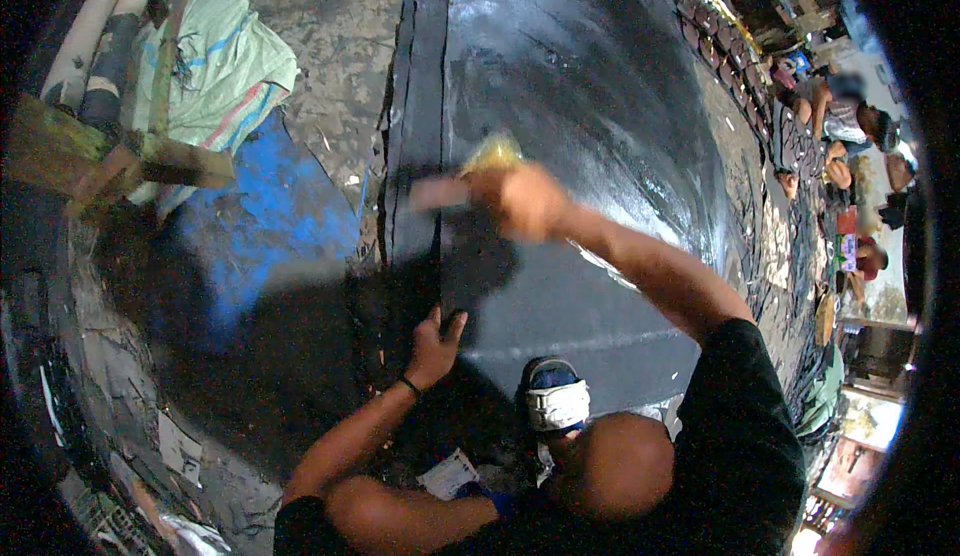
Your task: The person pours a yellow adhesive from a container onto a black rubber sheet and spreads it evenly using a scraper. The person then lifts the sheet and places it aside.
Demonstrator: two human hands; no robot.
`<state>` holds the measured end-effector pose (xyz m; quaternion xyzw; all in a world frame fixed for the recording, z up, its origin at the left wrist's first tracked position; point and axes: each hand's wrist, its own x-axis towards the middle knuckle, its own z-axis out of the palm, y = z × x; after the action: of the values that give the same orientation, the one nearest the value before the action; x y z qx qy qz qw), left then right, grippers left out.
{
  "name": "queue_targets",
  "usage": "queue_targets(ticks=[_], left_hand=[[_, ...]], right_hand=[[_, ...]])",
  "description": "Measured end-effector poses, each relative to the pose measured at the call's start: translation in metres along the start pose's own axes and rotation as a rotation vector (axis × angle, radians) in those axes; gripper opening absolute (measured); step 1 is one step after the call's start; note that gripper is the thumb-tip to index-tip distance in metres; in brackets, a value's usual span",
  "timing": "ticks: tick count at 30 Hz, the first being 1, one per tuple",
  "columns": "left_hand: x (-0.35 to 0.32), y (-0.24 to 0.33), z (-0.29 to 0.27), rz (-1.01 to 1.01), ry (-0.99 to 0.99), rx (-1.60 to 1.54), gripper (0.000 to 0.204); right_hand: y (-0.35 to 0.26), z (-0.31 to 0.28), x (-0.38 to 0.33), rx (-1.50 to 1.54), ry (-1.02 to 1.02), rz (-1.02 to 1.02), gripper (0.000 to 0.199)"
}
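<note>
The right hand (525, 201) is closed around a blurred yellow cloth (492, 153), which sticks out beyond its knuckles over the black rubber sheet (600, 86). The left hand (436, 344) presses flat, fingers spread, on the sheet's near left edge.

Dusty concrete floor (340, 46) lying littered; blue tarp (270, 216) spreading left, woven sack (225, 61) slumping behind; daylight glaring top right.

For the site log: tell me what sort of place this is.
Probably an open-air workshop handling black sheet material. A large black sheet covers the ground, offcuts and scraps litter the bare floor, and other people sit working along its far edge.
</note>
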<state>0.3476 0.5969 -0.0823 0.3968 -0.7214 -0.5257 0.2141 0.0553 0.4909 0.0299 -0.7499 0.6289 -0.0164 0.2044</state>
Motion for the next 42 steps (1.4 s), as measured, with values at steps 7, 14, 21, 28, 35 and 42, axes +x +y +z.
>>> queue_targets(ticks=[7,14,21,28,35,42], left_hand=[[0.003,0.025,-0.012,-0.225,-0.067,-0.135,0.033],[0.015,0.031,-0.015,-0.276,-0.146,-0.145,0.032],[0.004,0.021,-0.011,-0.148,-0.040,-0.168,0.027],[0.014,0.034,-0.016,-0.372,-0.203,-0.122,0.028],[0.032,0.049,-0.027,-0.462,-0.283,0.000,0.026],[0.035,0.058,-0.024,-0.642,-0.250,0.005,0.022]], right_hand=[[0.013,0.021,-0.006,-0.097,0.228,0.326,0.039],[0.048,-0.026,0.055,-0.037,0.185,0.360,0.031],[-0.020,0.059,0.007,-0.320,-0.239,-0.432,0.024],[0.066,-0.012,0.009,-0.293,0.006,-0.484,0.035],[0.150,-0.015,-0.208,-0.210,-0.342,-0.165,0.059],[0.197,0.016,-0.442,-0.147,-0.290,0.259,0.058]])
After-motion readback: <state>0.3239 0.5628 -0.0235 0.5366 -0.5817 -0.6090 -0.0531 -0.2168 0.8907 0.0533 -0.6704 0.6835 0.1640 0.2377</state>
